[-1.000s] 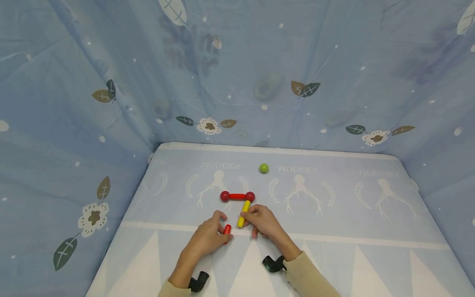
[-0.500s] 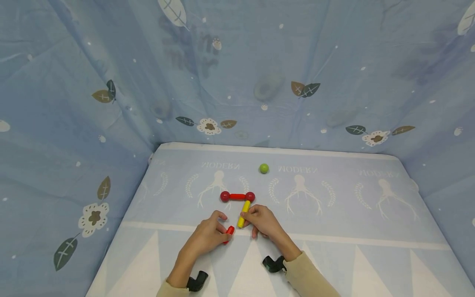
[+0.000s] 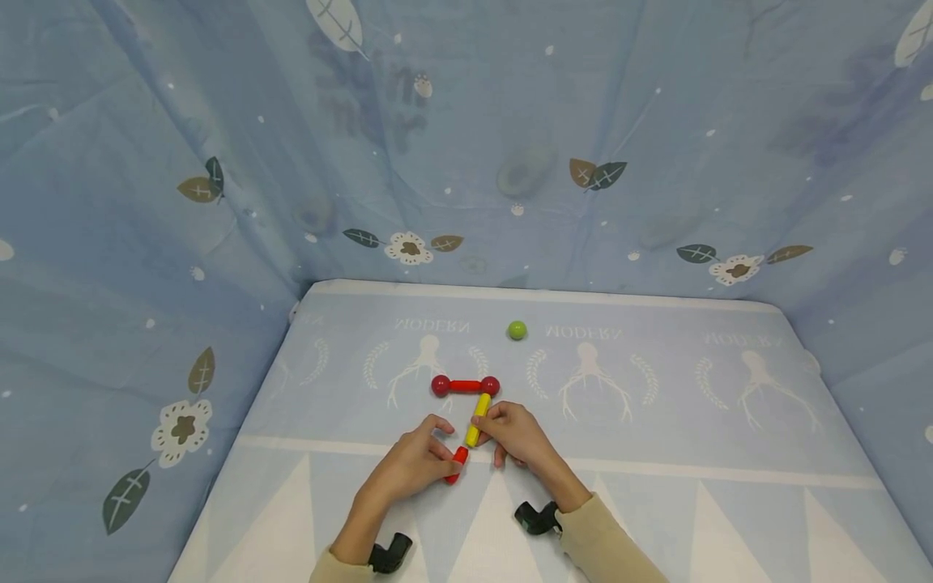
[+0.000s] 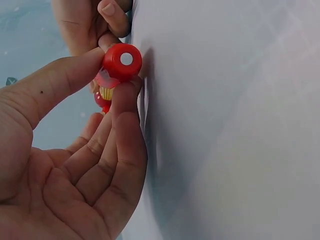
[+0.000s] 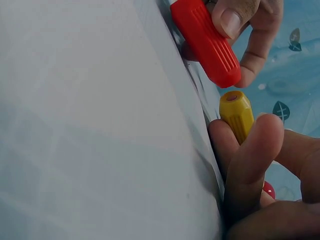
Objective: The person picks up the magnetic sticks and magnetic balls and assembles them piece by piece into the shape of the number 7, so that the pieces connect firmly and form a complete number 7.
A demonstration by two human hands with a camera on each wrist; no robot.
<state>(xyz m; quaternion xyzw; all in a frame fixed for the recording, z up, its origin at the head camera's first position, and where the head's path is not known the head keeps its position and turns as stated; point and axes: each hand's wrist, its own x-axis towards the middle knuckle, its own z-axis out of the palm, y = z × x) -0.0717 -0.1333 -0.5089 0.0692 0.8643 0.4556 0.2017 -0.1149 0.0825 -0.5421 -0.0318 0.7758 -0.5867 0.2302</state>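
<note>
My left hand [image 3: 410,463] pinches a short ribbed red magnetic-type rod [image 5: 207,42] between thumb and fingers. One end of it shows a pale round spot in the left wrist view. In my right hand [image 3: 519,433], a ribbed yellow rod [image 3: 478,421] is pinched, its far end touching a dark red ball [image 3: 491,386]. That ball joins a second red rod [image 3: 465,386], which lies crosswise and ends at another dark red ball [image 3: 440,385]. A small gap separates the held red rod's tip from the yellow rod's near end [image 5: 235,100].
A lone green ball [image 3: 517,329] lies farther back on the patterned tablecloth [image 3: 656,389]. Blue printed curtains [image 3: 474,146] rise behind and along both sides. A black wrist device [image 3: 536,518] is strapped on each forearm.
The red rod in my left hand has turned and shifted right, bringing its tip nearer the yellow rod. My right hand and the joined pieces have stayed in place.
</note>
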